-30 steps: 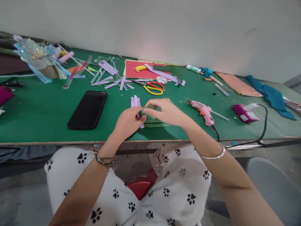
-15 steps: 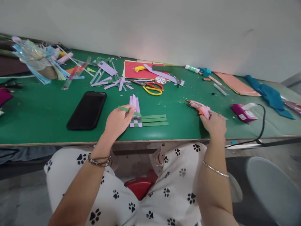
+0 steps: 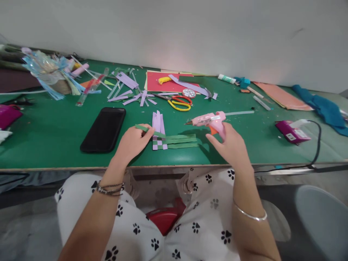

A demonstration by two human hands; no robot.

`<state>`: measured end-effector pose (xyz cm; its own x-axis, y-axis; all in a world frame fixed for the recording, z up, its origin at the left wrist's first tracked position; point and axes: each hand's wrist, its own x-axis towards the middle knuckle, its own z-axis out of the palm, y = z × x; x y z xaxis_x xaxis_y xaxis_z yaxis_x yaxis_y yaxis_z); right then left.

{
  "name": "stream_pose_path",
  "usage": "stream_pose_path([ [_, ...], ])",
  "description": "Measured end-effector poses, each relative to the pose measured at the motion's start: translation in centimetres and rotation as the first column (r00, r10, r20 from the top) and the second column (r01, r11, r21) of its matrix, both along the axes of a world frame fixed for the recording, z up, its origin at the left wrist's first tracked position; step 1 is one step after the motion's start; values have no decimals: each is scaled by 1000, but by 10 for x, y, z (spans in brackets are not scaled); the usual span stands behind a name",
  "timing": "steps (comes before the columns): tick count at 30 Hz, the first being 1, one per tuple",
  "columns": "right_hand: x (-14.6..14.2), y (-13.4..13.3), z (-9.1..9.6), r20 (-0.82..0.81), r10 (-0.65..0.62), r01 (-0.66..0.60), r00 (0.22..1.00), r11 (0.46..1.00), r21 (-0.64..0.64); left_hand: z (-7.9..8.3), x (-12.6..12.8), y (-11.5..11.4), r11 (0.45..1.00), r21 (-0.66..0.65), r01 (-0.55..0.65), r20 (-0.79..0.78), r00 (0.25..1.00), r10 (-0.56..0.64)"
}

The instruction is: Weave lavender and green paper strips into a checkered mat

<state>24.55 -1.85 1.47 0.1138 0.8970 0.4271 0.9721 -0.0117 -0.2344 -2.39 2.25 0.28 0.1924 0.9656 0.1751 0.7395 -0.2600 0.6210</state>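
Lying near the counter's (image 3: pixel 62 148) front edge: lilac-and-green paper weave (image 3: pixel 160 142), just right of left hand (image 3: pixel 135 141), which pinches a green paper strip (image 3: pixel 141 127) reaching across it. Right hand (image 3: pixel 231 146) grips pink glue gun (image 3: pixel 207 119), nozzle leftward. Green surface between weave and scissors (image 3: pixel 179 103); smartphone (image 3: pixel 103 129) left.

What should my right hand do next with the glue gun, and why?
Probably ease the glue gun's nozzle toward the held green strip: the right hand holds the gun, nozzle facing left but short of the strips, while the left hand holds that strip across the purple strips.
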Motion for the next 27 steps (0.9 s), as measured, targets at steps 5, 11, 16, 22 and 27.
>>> stream_pose_path([
  [5, -24, 3, -9, 120, 93, -93, 988, 996, -1, 0, -1, 1, 1000, 12, -26, 117, 993, 25],
  [11, -33, 5, -13, 183, 123, -115, 975, 992, -54, -4, 0, 3, 997, -30, -74, 210, 974, 78],
  [16, -35, 4, -13, 204, 138, -127, 969, 990, -69, -2, 2, 3, 992, -73, -103, 213, 970, 116],
  [22, -35, 3, -11, 200, 156, -142, 967, 986, -81, 2, 4, 2, 990, -85, -114, 174, 977, 127],
  [27, -35, 2, -11, 197, 171, -160, 965, 984, -72, 3, 4, 2, 988, -99, -121, 169, 976, 137],
])
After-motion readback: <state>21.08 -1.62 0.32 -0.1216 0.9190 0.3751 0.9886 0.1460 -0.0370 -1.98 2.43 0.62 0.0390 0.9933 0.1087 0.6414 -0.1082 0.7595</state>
